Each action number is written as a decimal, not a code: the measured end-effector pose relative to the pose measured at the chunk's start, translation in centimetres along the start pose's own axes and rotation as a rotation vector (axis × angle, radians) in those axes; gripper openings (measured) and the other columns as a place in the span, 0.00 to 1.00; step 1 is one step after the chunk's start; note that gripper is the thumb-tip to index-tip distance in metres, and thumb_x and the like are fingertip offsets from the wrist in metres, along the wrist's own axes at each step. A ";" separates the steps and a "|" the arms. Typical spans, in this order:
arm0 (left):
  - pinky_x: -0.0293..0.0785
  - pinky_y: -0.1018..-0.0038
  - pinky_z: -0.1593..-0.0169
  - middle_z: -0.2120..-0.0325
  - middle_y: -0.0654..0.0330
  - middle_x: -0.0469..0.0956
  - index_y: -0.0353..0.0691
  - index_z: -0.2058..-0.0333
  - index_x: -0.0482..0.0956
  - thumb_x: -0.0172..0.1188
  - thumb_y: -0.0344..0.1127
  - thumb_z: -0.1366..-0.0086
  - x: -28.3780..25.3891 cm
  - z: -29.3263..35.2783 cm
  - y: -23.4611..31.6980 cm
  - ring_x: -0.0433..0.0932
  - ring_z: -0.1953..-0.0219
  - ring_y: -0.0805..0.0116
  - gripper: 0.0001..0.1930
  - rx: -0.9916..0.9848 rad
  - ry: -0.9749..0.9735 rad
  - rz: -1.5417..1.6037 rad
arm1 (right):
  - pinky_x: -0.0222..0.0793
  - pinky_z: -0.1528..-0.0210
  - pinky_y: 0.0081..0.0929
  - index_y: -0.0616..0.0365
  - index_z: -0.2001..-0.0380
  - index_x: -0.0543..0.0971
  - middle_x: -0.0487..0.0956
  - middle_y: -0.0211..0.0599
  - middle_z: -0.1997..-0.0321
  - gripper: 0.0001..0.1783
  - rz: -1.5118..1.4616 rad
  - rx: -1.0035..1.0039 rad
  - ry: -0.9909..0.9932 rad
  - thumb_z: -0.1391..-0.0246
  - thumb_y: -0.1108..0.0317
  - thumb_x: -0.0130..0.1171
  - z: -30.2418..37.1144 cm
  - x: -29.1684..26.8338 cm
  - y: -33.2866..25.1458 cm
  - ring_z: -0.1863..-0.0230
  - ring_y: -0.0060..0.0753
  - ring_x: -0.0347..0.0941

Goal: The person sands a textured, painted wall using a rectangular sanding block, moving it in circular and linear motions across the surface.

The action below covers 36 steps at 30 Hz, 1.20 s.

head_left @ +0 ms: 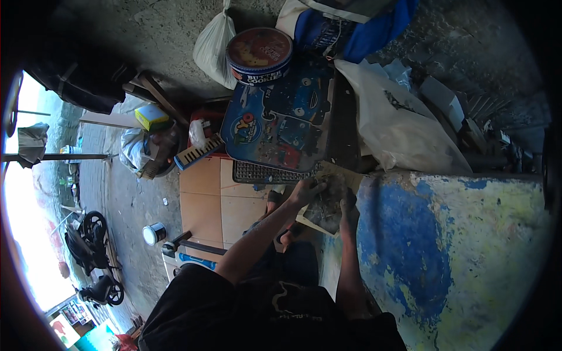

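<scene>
Head view, dusty grey piece [334,190] between both hands [306,192], hands pinching its left and right sides

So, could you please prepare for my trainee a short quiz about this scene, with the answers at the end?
1. On which side of the blue printed board is the small keyboard, left or right?
2. True or false: the left hand is touching that keyboard.
3. Fill the gap: a round ___ stands at the far end of the board.

Key:
1. Left.
2. False; the left hand is close to the right hand, by a dusty grey thing whose kind is unclear.
3. Tin.
</scene>
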<state>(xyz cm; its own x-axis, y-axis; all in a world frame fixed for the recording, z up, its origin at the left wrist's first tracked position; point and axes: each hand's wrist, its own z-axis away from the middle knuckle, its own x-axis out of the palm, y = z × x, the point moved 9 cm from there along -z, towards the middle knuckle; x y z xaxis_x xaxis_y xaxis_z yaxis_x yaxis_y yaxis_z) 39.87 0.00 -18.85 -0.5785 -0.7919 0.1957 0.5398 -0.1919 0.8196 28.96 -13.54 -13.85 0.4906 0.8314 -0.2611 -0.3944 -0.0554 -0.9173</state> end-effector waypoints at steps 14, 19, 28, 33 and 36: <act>0.67 0.76 0.57 0.62 0.61 0.75 0.34 0.55 0.74 0.58 0.39 0.39 -0.6 -2.8 2.2 0.70 0.60 0.77 0.17 0.231 0.319 0.109 | 0.55 0.43 0.29 0.69 0.45 0.64 0.68 0.46 0.44 0.33 -0.070 0.118 -0.080 0.43 0.51 0.52 -6.2 -3.0 -0.3 0.44 0.38 0.63; 0.69 0.72 0.56 0.57 0.62 0.73 0.40 0.51 0.71 0.55 0.40 0.36 -2.5 -0.1 -4.4 0.72 0.57 0.71 0.17 -0.029 0.365 0.771 | 0.54 0.43 0.30 0.67 0.45 0.63 0.66 0.46 0.43 0.33 0.088 -0.128 0.056 0.43 0.50 0.52 -8.3 -3.1 -2.5 0.45 0.36 0.62; 0.73 0.71 0.52 0.60 0.62 0.75 0.38 0.52 0.71 0.53 0.38 0.35 -1.2 4.5 -4.1 0.74 0.56 0.71 0.15 0.012 0.161 0.808 | 0.62 0.50 0.36 0.68 0.52 0.70 0.74 0.50 0.53 0.34 0.233 -0.232 0.154 0.49 0.46 0.59 -14.3 -3.4 -5.0 0.52 0.45 0.70; 0.74 0.69 0.52 0.59 0.60 0.74 0.37 0.51 0.69 0.50 0.35 0.34 -2.1 4.8 -4.1 0.75 0.56 0.65 0.14 -0.011 0.186 0.686 | 0.62 0.49 0.38 0.67 0.49 0.68 0.73 0.55 0.51 0.33 0.244 -0.524 0.142 0.49 0.50 0.59 -11.4 -1.6 -9.4 0.50 0.51 0.69; 0.76 0.68 0.53 0.60 0.58 0.74 0.34 0.52 0.68 0.49 0.33 0.34 -0.9 4.7 -3.3 0.76 0.58 0.65 0.14 0.009 0.087 0.732 | 0.62 0.48 0.38 0.67 0.47 0.66 0.72 0.57 0.49 0.31 0.381 -0.409 0.047 0.48 0.55 0.58 -13.2 0.0 -8.3 0.47 0.53 0.67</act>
<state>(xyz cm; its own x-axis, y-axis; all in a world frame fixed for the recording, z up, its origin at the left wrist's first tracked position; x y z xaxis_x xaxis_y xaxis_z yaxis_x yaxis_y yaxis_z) 35.76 4.07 -19.21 -0.0217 -0.7586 0.6512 0.7642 0.4074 0.5000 42.44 -20.38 -10.22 0.4097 0.6856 -0.6018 -0.2212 -0.5653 -0.7947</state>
